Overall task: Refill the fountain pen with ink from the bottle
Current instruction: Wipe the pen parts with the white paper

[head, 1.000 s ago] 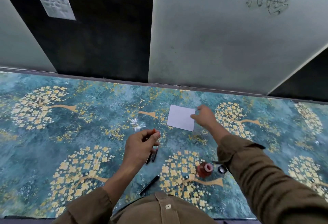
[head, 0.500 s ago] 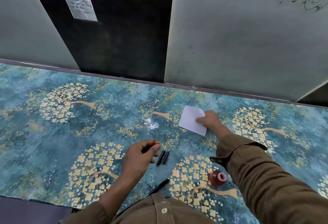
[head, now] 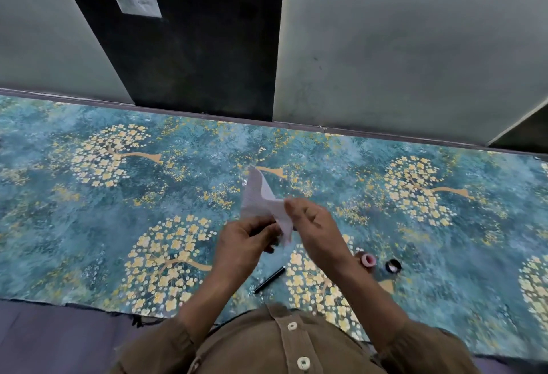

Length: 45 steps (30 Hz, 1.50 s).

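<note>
Two hands meet mid-air above the ink bottle (head: 368, 260), so this looks like the wipe-down step. Right hand (head: 311, 225) pinches a white tissue (head: 261, 195), fingers closed on its lower edge. Left hand (head: 246, 243) is curled shut around something small and dark, probably the pen's nib section, though it's mostly hidden so I can't say for sure. Bottle sits open, its black cap (head: 393, 265) just right of it, and a slim black pen barrel (head: 269, 279) lies to the bottle's left. Next move probably calls for a gentle wipe, then screwing the barrel back on. Worktop (head: 89, 225) wears a teal cloth with golden trees; behind it, pale wall panels (head: 415, 47) and a dark gap.
</note>
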{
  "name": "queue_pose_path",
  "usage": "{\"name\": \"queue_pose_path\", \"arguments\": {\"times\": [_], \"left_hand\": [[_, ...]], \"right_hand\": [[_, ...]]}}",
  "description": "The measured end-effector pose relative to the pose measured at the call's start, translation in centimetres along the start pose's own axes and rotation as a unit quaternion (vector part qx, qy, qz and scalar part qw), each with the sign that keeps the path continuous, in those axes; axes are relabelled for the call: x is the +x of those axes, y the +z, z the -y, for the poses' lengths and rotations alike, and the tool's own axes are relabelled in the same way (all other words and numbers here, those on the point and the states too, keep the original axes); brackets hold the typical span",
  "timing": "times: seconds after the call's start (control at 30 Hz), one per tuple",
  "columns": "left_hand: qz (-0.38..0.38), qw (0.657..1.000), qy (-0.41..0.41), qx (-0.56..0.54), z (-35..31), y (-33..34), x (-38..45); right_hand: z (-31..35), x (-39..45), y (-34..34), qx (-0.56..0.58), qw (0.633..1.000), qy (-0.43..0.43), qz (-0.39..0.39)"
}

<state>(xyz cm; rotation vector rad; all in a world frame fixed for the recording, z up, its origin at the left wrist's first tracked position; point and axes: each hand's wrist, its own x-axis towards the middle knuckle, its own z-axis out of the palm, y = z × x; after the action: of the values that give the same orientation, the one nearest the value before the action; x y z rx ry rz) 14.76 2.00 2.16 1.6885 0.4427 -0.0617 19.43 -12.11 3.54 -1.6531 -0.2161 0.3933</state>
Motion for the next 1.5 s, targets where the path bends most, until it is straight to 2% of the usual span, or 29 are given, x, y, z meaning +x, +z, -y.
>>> {"name": "queue_pose_path", "arguments": {"times": [0.07,0.2,0.5,0.7,0.8,1.0,1.13,1.23,1.33,1.4,1.5], "left_hand": [[0.018,0.999,0.002,0.041,-0.3,0.0,-1.3],[0.064,0.995,0.010,0.076,-0.5,0.5,-3.2],[0.100,0.992,0.006,0.070,-0.1,0.9,-5.5],[0.153,0.979,0.046,0.130,0.9,1.1,-6.6],[0.162,0.980,0.040,0.106,1.3,1.2,-7.2],[0.134,0.989,0.033,0.059,1.6,0.7,-8.1],[0.112,0.993,0.028,0.033,1.8,0.8,-8.7],[0.103,0.994,0.032,-0.001,2.0,0.5,-9.1],[0.110,0.993,0.037,-0.003,2.1,0.3,-9.7],[0.100,0.994,0.035,0.001,2.2,0.3,-9.8],[0.081,0.996,0.032,-0.010,2.5,0.2,-9.8]], "right_hand": [[0.2,-1.2,-0.6,0.045,0.998,0.016,-0.032],[-0.9,-3.1,-1.5,0.002,0.998,0.019,-0.059],[-1.4,-7.1,-1.6,0.002,0.994,0.038,-0.101],[-1.6,-9.0,-1.6,-0.025,0.991,0.033,-0.125],[-1.9,-9.8,-1.7,-0.031,0.991,0.036,-0.122],[-1.8,-11.0,-1.4,-0.038,0.993,0.039,-0.105],[-1.4,-11.2,-2.0,-0.037,0.977,0.032,-0.208],[-1.8,-11.1,-3.1,-0.133,0.952,0.014,-0.275],[-1.9,-11.2,-2.3,-0.185,0.958,-0.026,-0.217],[-1.9,-11.4,-1.2,-0.180,0.968,-0.056,-0.164],[-1.7,-11.7,-0.8,-0.149,0.977,-0.081,-0.131]]}}
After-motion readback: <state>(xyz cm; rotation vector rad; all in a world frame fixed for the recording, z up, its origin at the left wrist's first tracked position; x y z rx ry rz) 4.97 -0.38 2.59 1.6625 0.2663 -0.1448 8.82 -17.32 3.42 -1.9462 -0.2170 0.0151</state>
